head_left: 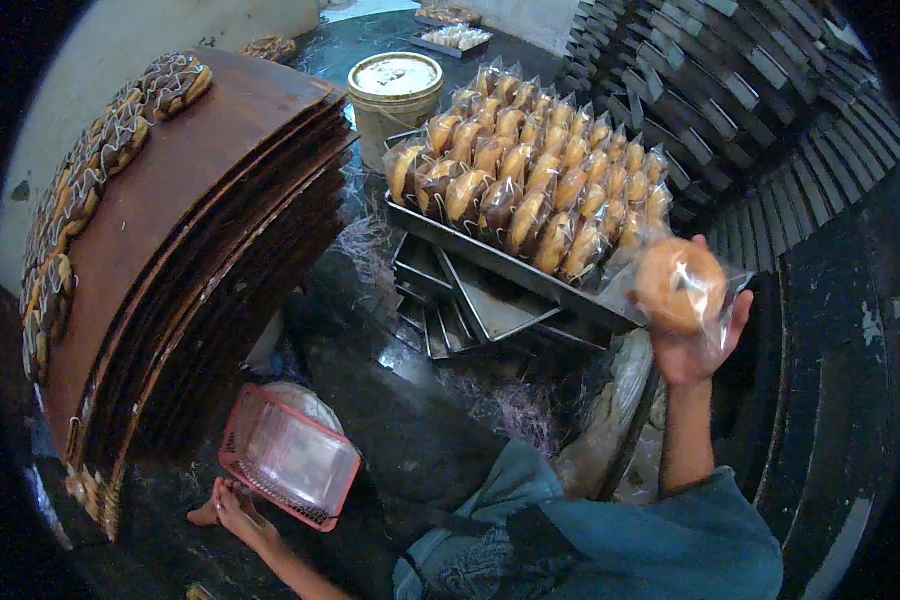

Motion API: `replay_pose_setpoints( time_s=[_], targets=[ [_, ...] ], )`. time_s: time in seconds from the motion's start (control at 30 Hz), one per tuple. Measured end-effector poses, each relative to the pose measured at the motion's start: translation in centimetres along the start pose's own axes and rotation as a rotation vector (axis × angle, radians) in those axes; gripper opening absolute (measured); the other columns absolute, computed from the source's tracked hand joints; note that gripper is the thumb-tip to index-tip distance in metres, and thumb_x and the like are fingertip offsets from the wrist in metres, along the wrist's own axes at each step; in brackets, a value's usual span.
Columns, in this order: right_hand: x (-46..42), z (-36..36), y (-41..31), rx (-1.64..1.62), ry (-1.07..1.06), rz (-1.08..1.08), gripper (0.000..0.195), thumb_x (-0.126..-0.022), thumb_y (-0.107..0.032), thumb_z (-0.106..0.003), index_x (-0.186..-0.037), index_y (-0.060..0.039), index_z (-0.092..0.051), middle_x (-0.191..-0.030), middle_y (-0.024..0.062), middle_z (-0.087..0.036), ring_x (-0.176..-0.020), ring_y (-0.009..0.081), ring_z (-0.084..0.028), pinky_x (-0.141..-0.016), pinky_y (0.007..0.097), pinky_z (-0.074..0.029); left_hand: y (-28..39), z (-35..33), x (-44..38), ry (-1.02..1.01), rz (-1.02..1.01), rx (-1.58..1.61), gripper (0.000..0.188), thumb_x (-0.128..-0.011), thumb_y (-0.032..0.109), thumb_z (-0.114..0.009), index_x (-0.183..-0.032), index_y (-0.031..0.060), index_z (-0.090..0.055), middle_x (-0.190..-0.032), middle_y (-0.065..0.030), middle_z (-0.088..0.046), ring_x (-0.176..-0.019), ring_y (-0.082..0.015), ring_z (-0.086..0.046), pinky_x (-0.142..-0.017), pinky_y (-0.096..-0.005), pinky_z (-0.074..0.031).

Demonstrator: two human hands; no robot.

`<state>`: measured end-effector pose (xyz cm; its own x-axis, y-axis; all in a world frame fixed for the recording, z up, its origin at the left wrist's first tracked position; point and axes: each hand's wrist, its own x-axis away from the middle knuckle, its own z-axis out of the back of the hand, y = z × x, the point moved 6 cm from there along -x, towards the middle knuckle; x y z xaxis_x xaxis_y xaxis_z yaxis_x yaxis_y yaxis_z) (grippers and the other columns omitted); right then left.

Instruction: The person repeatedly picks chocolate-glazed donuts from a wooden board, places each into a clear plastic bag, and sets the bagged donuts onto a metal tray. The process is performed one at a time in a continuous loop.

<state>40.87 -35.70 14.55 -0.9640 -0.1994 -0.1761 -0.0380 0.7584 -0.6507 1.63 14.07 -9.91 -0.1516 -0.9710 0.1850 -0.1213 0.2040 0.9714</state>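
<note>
On my right hand (694,352), at the right, rests a ring doughnut in a clear plastic wrapper (681,285), beside the near corner of a metal tray (510,262). Rows of wrapped doughnuts (544,172) stand on edge in that tray, some with dark icing and pale drizzle. My left hand (238,510) is low at the left, at the lower corner of a red plastic basket (292,457). The basket shows clear plastic inside it. Whether the left fingers grip the rim or only touch it cannot be told.
A tall stack of brown boards (217,150) fills the left, with iced doughnuts (97,165) along the top board's far edge. A lidded bucket (396,97) stands behind the tray. More metal trays (487,292) lie stacked under it. Dark metal racks or trays (690,82) rise at the right.
</note>
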Motion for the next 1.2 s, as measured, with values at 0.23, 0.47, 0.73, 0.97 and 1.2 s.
replay_pose_setpoints(
  time_s=[0.23, 0.47, 0.73, 0.97, 1.2],
  targets=[
    [-3.3, 10.6, 2.3, 0.853, 0.37, 0.029, 0.065, -0.088, -0.052, -0.044, -0.136, -0.0098, -0.031, -0.133, 0.0071, -0.041, -0.121, 0.0212, -0.04, -0.101, 0.0376, -0.032, -7.6, 6.3, -1.7, 0.079, 0.154, 0.058, 0.027, -0.088, 0.021, -0.054, -0.112, 0.0094, -0.054, -0.095, 0.0024, -0.056, -0.087, -0.0102, -0.052, -0.078, -0.0292, -0.038],
    [-5.9, 6.6, 4.8, 0.714, 0.436, -0.408, 0.06, -0.089, -0.052, -0.045, -0.131, -0.0097, -0.037, -0.125, 0.0101, -0.049, -0.113, 0.027, -0.048, -0.095, 0.0445, -0.038, -12.3, 8.4, -1.1, 0.087, 0.224, 0.063, 0.026, -0.088, 0.022, -0.054, -0.11, 0.0079, -0.054, -0.098, -0.0018, -0.058, -0.088, -0.0157, -0.054, -0.08, -0.031, -0.039],
    [-6.6, 5.0, 6.1, 0.43, 0.377, -0.465, 0.056, -0.089, -0.05, -0.041, -0.128, -0.0088, -0.042, -0.123, 0.0117, -0.051, -0.111, 0.0293, -0.05, -0.095, 0.0464, -0.04, -15.1, 9.7, 0.6, 0.091, 0.313, -0.046, 0.034, -0.088, 0.03, -0.054, -0.114, 0.008, -0.051, -0.101, -0.0034, -0.057, -0.094, -0.0144, -0.052, -0.085, -0.0338, -0.038],
    [-6.1, 3.5, 5.9, 0.664, 0.276, -0.142, 0.052, -0.091, -0.047, -0.044, -0.127, -0.0098, -0.042, -0.124, 0.0096, -0.048, -0.11, 0.024, -0.049, -0.095, 0.0396, -0.04, -15.1, 9.5, 1.2, 0.124, 0.367, -0.115, 0.027, -0.086, 0.024, -0.055, -0.106, 0.0057, -0.056, -0.093, -0.0016, -0.058, -0.083, -0.0131, -0.053, -0.072, -0.0305, -0.043],
    [6.7, -10.3, 24.4, 1.373, -0.579, 0.147, 0.039, -0.076, -0.015, -0.063, -0.114, -0.0062, -0.054, -0.123, 0.0134, -0.049, -0.117, 0.0301, -0.042, -0.101, 0.04, -0.031, -13.4, 9.3, 2.6, 0.195, 0.408, -0.073, 0.025, -0.088, 0.023, -0.055, -0.107, 0.0073, -0.056, -0.096, -0.0005, -0.06, -0.084, -0.0107, -0.055, -0.072, -0.0262, -0.042]
  ],
)
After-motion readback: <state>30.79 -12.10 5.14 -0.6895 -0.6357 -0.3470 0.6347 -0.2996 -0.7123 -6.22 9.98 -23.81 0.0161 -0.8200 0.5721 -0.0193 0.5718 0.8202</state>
